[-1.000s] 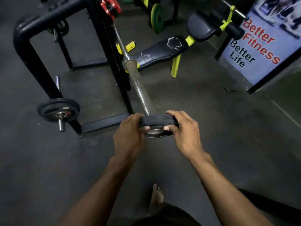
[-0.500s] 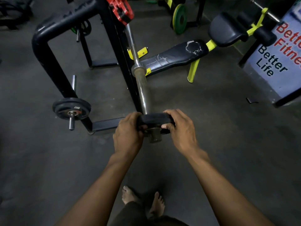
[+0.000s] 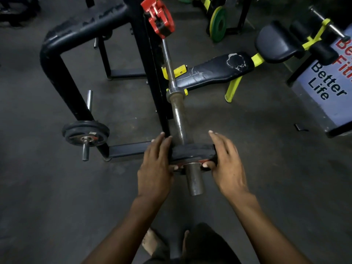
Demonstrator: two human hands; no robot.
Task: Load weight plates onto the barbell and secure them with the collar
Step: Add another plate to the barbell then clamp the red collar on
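From the head camera, a small black weight plate point(image 3: 193, 152) sits on the barbell sleeve point(image 3: 179, 121), with the sleeve's blunt end point(image 3: 194, 181) sticking out past it toward the person. The left hand point(image 3: 155, 166) lies against the plate's left edge, fingers nearly straight along the rim and the thumb tucked under its near face. The right hand point(image 3: 226, 162) holds the right edge the same way, fingers extended over the rim and thumb pressed on the near face; neither hand is wrapped tightly. The bar runs up to a black rack point(image 3: 150, 63), where a red collar point(image 3: 159, 18) seems to hang near the upright, though the angle leaves this unclear. Other plates point(image 3: 85, 133) rest on a storage peg at the left, and a bench point(image 3: 215, 70) stands beyond the bar.
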